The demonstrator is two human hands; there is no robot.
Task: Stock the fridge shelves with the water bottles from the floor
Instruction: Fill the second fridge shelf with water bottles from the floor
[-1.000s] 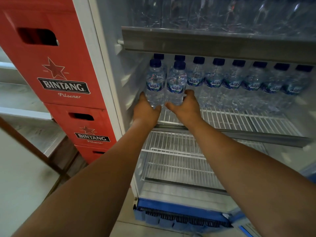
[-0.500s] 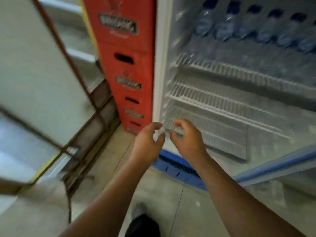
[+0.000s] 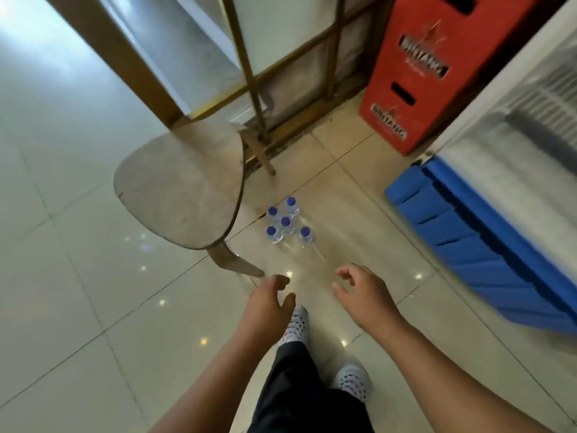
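Observation:
Several clear water bottles with blue caps (image 3: pixel 287 222) stand upright in a small cluster on the tiled floor, just right of the chair. My left hand (image 3: pixel 268 303) and my right hand (image 3: pixel 362 293) hang side by side above the floor, nearer to me than the bottles, both with curled fingers apart and holding nothing. The open fridge (image 3: pixel 527 126) shows only its lower corner at the right edge, with a blue base grille (image 3: pixel 477 242) below it. Its shelves are blurred.
A pale wooden chair (image 3: pixel 184 182) stands left of the bottles, one leg reaching toward my left hand. Stacked red Bintang crates (image 3: pixel 418 76) sit beside the fridge. A wooden-framed partition (image 3: pixel 249 73) runs behind the chair. My socked feet (image 3: pixel 351 379) are below my hands.
My hands let go of two bottles on the fridge shelf and pulled back. The view swung down and left from the fridge to the floor, bringing the bottle cluster and chair into sight.

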